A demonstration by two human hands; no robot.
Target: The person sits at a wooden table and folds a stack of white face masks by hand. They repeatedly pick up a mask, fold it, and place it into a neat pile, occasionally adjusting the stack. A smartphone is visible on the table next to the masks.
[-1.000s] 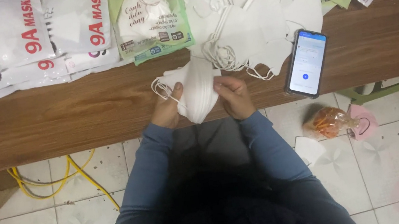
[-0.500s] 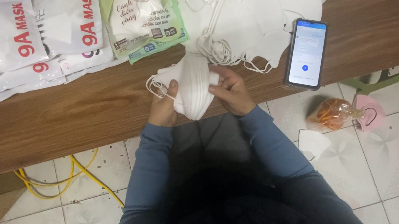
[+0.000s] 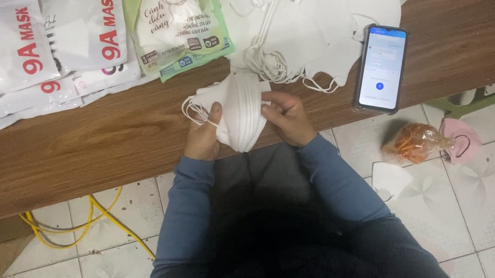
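Together we pinch a stack of folded white face masks (image 3: 237, 111) over the wooden table's (image 3: 102, 145) near edge, left hand (image 3: 204, 139) and right hand (image 3: 288, 118) squeezing opposite sides to keep the edges aligned.

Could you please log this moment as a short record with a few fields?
left hand: grips the left side of a stack of white masks
right hand: grips the stack's right side
surface: wooden table
behind stack: pile of loose white masks
left on table: white and green packets
right on table: phone, screen lit
floor: yellow cable, orange bag
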